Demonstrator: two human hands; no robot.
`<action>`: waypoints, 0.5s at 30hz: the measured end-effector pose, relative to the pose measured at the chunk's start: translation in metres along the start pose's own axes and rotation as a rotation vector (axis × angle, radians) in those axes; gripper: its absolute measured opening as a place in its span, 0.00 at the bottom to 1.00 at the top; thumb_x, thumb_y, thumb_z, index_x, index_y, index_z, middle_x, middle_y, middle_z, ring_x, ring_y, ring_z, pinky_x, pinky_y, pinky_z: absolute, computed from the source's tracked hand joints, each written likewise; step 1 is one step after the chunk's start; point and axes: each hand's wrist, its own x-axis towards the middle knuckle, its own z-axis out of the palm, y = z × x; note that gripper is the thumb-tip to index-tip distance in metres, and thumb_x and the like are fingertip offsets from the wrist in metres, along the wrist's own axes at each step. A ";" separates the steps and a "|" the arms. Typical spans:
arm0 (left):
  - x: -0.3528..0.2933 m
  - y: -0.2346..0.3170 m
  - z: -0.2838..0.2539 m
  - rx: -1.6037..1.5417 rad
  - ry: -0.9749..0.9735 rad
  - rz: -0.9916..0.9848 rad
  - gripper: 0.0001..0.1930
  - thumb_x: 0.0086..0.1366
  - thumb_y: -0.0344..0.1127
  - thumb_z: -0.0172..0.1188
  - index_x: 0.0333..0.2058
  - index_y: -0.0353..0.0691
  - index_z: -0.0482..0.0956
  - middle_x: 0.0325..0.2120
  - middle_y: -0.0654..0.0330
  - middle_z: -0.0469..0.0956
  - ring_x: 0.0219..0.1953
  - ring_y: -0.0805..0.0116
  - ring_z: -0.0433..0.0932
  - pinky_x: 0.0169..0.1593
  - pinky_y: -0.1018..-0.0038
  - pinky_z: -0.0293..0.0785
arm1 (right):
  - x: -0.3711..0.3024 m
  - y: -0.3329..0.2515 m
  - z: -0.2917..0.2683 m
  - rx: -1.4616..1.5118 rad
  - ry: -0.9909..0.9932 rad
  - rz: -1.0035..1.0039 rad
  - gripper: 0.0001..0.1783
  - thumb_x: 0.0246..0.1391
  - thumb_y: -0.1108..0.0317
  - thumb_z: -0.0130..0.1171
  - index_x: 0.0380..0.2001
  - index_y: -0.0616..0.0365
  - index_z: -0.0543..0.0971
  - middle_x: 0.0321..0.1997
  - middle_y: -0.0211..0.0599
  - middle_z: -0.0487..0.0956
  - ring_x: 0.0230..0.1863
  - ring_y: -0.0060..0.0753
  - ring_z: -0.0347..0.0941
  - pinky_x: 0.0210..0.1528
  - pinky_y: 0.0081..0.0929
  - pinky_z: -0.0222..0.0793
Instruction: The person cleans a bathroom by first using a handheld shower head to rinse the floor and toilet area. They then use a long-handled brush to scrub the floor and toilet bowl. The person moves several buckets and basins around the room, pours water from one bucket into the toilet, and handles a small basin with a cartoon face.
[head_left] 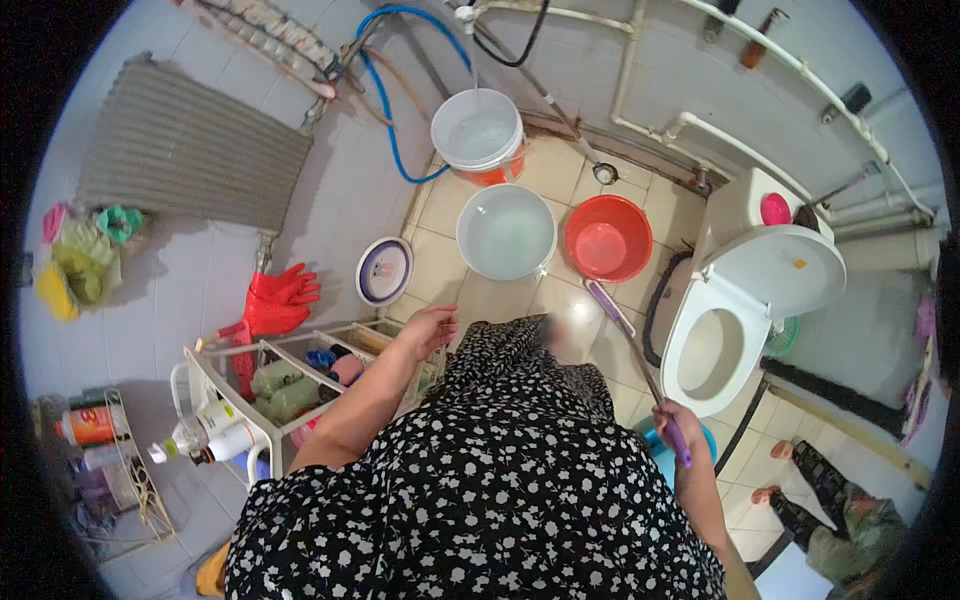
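Note:
My right hand (683,432) is closed around the purple grip of a long-handled tool (642,362). Its grey shaft slants up and away to a narrow purple-and-white head, close to the near side of a red basin (608,238). Whether that head is a brush or a wiper, I cannot tell. In front of my body hangs my empty left hand (432,330), fingers loosely apart, beside a wire shelf rack (290,352). A white bucket of water (507,232) stands on the tiles beyond it. Behind that, another bucket (477,130) holds water below a tap.
At right stands a toilet (712,360), lid raised. A blue container (672,452) is partly hidden by my right hand. A blue hose (385,90) loops down the far wall. A round white-and-blue basin (385,271) leans left. Another person's legs (815,490) show lower right.

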 end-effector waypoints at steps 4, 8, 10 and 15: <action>0.021 0.022 0.046 0.208 -0.022 -0.010 0.13 0.62 0.32 0.46 0.46 0.41 0.67 0.25 0.63 0.73 0.26 0.73 0.73 0.31 0.77 0.73 | -0.024 0.030 -0.018 -0.201 -0.015 0.014 0.40 0.48 0.77 0.49 0.63 0.48 0.44 0.27 0.34 0.71 0.15 0.24 0.64 0.13 0.22 0.64; 0.079 0.030 0.095 0.487 -0.118 -0.066 0.14 0.62 0.35 0.46 0.46 0.43 0.69 0.30 0.63 0.73 0.29 0.73 0.73 0.32 0.77 0.72 | -0.044 0.068 -0.029 -0.099 0.041 -0.018 0.39 0.50 0.75 0.51 0.62 0.48 0.46 0.30 0.36 0.72 0.17 0.24 0.65 0.14 0.22 0.64; 0.107 0.027 0.120 0.561 -0.139 -0.099 0.14 0.62 0.36 0.46 0.46 0.42 0.68 0.30 0.62 0.73 0.29 0.72 0.74 0.31 0.76 0.73 | -0.064 0.074 -0.020 -0.086 0.106 -0.039 0.38 0.50 0.74 0.52 0.62 0.48 0.47 0.32 0.37 0.73 0.18 0.25 0.66 0.15 0.22 0.64; 0.193 0.004 0.178 0.682 -0.202 -0.094 0.13 0.62 0.35 0.47 0.44 0.39 0.68 0.28 0.60 0.74 0.27 0.69 0.74 0.27 0.74 0.74 | -0.094 0.093 -0.008 -0.217 0.209 0.012 0.35 0.49 0.75 0.50 0.60 0.50 0.53 0.35 0.37 0.72 0.19 0.24 0.67 0.15 0.16 0.61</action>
